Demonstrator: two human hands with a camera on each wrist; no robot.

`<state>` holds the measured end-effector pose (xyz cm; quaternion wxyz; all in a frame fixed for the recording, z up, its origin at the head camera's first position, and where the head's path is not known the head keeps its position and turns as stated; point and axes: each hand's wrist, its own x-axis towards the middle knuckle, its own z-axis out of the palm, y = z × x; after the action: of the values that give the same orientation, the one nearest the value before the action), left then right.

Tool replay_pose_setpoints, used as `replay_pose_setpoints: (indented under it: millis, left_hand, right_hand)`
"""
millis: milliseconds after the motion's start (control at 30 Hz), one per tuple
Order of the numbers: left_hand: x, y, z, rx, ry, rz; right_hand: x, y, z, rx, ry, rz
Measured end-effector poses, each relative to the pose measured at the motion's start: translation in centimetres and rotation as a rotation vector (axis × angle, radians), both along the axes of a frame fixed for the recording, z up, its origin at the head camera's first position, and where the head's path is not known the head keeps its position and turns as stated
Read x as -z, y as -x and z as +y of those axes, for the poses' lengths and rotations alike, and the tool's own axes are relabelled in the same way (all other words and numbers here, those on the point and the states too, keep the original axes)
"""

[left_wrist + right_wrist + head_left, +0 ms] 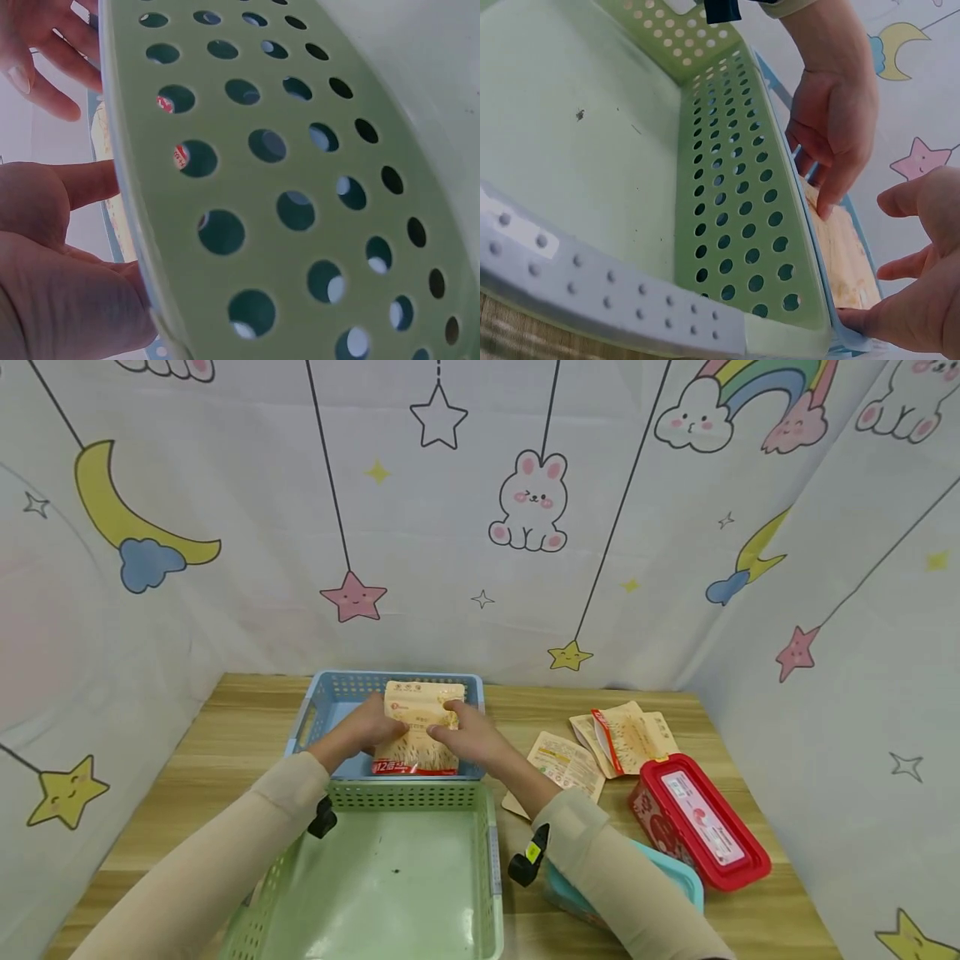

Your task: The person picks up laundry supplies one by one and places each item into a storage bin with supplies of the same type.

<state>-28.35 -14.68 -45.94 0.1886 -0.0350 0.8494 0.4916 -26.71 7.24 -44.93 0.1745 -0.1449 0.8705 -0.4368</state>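
A cream pouch point(420, 750) with a red bottom band and printed grain stalks lies in the blue basket point(334, 695). My left hand point(366, 725) holds its left edge, the thumb across the front and the other fingers partly hidden. Over the pouch's right side is my right hand point(477, 739), its fingers spread and fairly straight. In the right wrist view, the right hand point(930, 274) has its lowest digit touching the pouch point(841, 255) near the basket rim, while its other visible fingers stand apart from it. The green basket wall point(217, 180) hides part of the left hand point(71, 292).
The green basket point(382, 877) stands in front of the blue one. To the right lie a flat pouch point(564, 764), overlapping pouches point(637, 739), a red-lidded box point(705, 814) and a teal container point(678, 870) partly under my right sleeve. A printed curtain point(450, 560) hangs behind the wooden table point(180, 810).
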Motion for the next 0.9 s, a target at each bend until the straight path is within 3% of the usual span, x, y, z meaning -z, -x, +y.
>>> replay_pose_setpoints:
  millis: [167,400,800,900]
  left_hand:
    - [0.1,0.3,0.2,0.017,0.042,-0.058]
    - [0.6,0.4,0.6,0.041,0.147,-0.151]
    - [1.9,1.0,1.2,0.092,0.322,-0.138]
    - [2.1,1.0,1.3,0.100,0.331,-0.127]
  right_hand:
    - [0.0,-0.2,-0.6,0.016,-0.047,-0.010]
    - [0.4,-0.2,-1.3,0.041,-0.040,-0.090]
    - [1.1,-0.3,-1.8,0.021,-0.082,-0.127]
    - [1.1,-0.3,-2.0,0.028,-0.097,-0.126]
